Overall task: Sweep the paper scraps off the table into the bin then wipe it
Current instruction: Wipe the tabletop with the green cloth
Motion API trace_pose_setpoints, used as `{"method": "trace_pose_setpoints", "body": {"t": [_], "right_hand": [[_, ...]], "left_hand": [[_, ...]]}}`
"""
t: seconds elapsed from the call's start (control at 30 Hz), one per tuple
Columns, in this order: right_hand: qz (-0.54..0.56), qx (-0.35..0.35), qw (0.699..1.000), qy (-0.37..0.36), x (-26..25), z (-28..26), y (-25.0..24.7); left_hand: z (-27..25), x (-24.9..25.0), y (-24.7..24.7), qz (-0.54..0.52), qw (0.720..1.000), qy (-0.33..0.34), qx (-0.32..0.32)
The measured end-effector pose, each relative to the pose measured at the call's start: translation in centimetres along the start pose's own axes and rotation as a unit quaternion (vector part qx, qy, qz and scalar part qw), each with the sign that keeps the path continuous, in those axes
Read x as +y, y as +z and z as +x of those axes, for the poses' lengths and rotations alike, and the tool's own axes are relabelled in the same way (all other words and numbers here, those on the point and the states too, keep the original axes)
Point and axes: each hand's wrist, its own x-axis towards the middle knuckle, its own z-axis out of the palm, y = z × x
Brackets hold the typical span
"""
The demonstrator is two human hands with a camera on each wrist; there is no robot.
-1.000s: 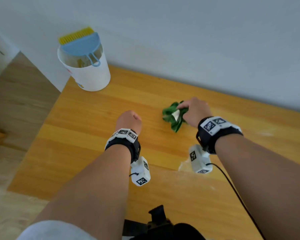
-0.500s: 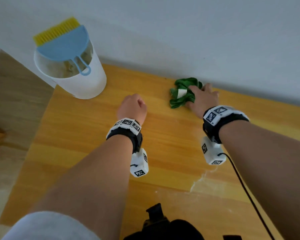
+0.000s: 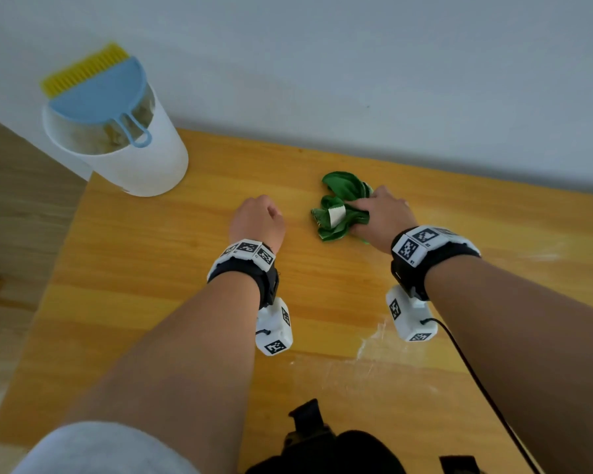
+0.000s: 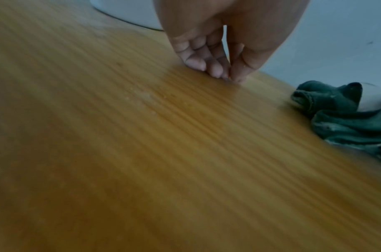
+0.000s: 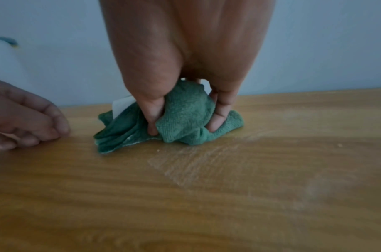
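Wiping is the step in hand: our right hand grips the green cloth at frame centre on the table; our left hand rests curled, empty. Bin sits upper left. Next, we judge, a stroke over the pale smears lower right.

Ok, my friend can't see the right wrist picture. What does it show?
The right hand grips a crumpled green cloth against the wooden table, with pale streaks beside it. The left hand rests curled nearby.
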Motion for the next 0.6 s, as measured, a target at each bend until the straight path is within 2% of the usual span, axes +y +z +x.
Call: {"method": "trace_pose_setpoints", "body": {"t": [0.23, 0.5, 0.6], "right_hand": [[-0.025, -0.046, 0.999, -0.008, 0.7, -4.4, 1.7], [0.030, -0.076, 0.997, -0.016, 2.3, -8.5, 4.3], [0.039, -0.103, 0.993, -0.047, 2.7, -9.6, 3.9]], "left_hand": [[-2.7, 0.5, 1.2, -0.013, 1.000, -0.001, -0.001], [-5.3, 2.6, 1.7, -0.021, 0.999, 0.022, -0.020], [-5.8, 3.3, 1.7, -0.021, 0.999, 0.022, -0.018]]}}
